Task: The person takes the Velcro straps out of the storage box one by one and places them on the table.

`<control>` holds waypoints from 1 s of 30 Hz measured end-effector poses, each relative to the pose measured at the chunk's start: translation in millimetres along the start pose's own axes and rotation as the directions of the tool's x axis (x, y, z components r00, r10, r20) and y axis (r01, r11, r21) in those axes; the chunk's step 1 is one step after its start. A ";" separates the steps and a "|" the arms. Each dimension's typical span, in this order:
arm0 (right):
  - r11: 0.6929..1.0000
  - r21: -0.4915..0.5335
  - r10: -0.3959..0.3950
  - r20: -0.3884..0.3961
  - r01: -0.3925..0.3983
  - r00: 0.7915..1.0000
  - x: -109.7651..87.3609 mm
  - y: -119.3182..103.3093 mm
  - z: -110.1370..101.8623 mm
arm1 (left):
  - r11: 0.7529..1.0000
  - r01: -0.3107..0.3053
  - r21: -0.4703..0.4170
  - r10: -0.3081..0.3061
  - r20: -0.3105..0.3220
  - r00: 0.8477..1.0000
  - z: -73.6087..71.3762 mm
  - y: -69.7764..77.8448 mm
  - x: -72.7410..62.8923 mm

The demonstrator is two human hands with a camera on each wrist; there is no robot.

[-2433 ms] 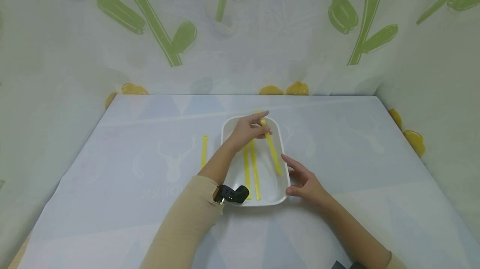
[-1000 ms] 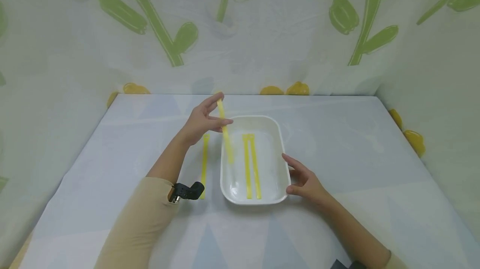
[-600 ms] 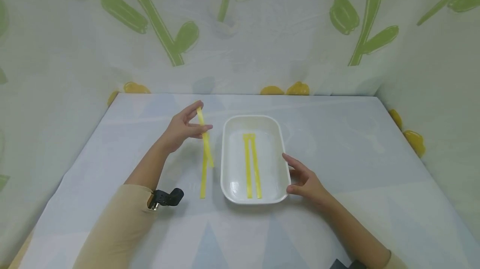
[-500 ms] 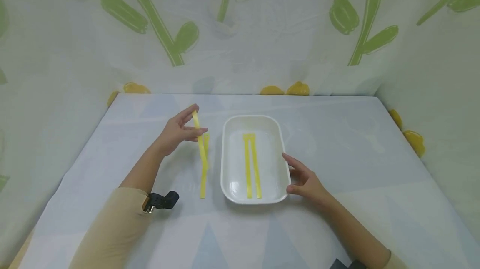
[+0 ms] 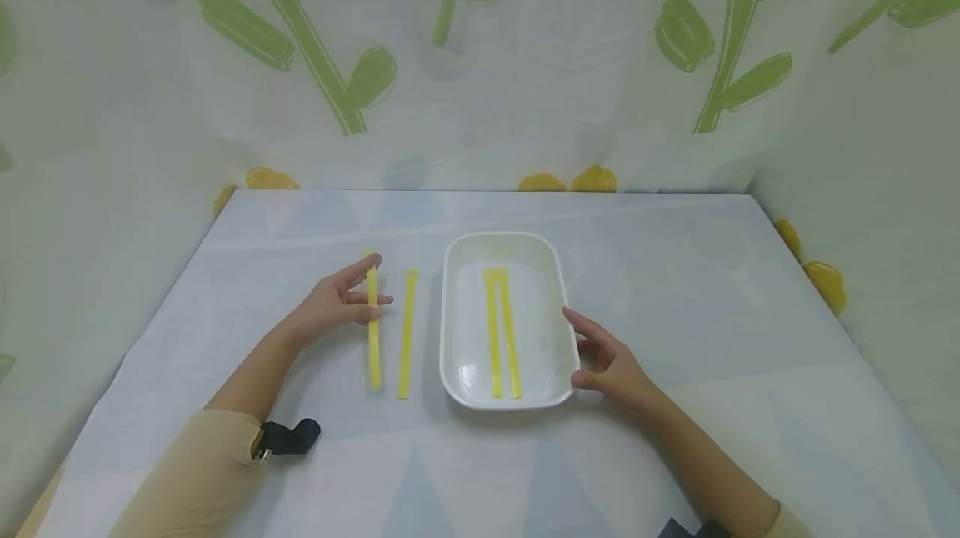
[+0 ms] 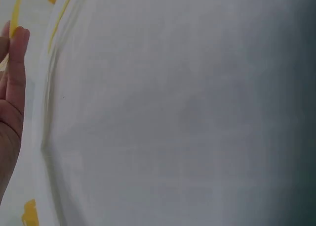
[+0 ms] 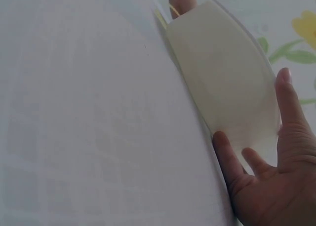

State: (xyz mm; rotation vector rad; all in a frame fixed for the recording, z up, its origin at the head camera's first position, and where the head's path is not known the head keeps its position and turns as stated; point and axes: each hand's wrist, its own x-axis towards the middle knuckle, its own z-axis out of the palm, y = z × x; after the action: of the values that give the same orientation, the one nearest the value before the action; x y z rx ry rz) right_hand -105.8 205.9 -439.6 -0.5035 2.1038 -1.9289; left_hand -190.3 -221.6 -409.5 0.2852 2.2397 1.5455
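Note:
My left hand [image 5: 333,304] pinches a flat yellow strip [image 5: 373,354] between thumb and fingers, to the left of a second yellow strip [image 5: 407,338] lying on the table. That second strip has a wider, slotted far end. The held strip [image 6: 16,11] shows above the fingertips in the left wrist view. Two more yellow strips [image 5: 495,338] lie side by side, lengthwise, in a white rounded tray [image 5: 457,379]. My right hand [image 5: 615,367] touches the tray's right side with thumb and extended fingers; the right wrist view shows them against the tray's wall [image 7: 227,72].
A pale patterned cloth [image 5: 675,296] covers the table. Behind it rises a light backdrop [image 5: 562,62] printed with green stems and leaves. A black wrist camera [image 5: 292,438] sits at the left cuff.
The left hand has carried a yellow strip out of the tray, leftward past the lying strip, and lowered it toward the table. The right hand has stayed at the tray's side.

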 end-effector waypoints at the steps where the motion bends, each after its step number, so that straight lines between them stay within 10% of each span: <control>1: 1.000 -0.004 0.003 -0.002 -0.003 1.000 -0.2 0.0 0.1 | 0.999 0.012 0.033 -0.012 0.005 1.000 0.2 -2.4 -0.5; 8: 1.000 -0.024 0.010 -0.009 -0.010 1.000 -2.2 -1.0 0.3 | 0.966 0.045 0.256 -0.044 -0.008 0.999 5.3 -12.1 0.7; 16: 1.000 -0.010 0.004 -0.009 -0.004 1.000 -0.7 -0.1 0.9 | 0.845 -0.007 0.534 0.062 -0.084 0.995 8.1 -15.0 -1.4; 30: 1.000 0.003 -0.024 0.015 0.024 1.000 -1.0 -0.6 -0.6 | 0.809 -0.071 0.584 0.156 -0.096 0.983 9.3 -25.3 -0.3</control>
State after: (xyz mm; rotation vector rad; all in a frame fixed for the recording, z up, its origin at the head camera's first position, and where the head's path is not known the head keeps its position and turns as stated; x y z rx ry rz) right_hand -105.0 206.8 -439.0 -0.5432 2.0952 -1.9348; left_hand -184.5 -223.1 -435.8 0.5032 2.8158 0.9045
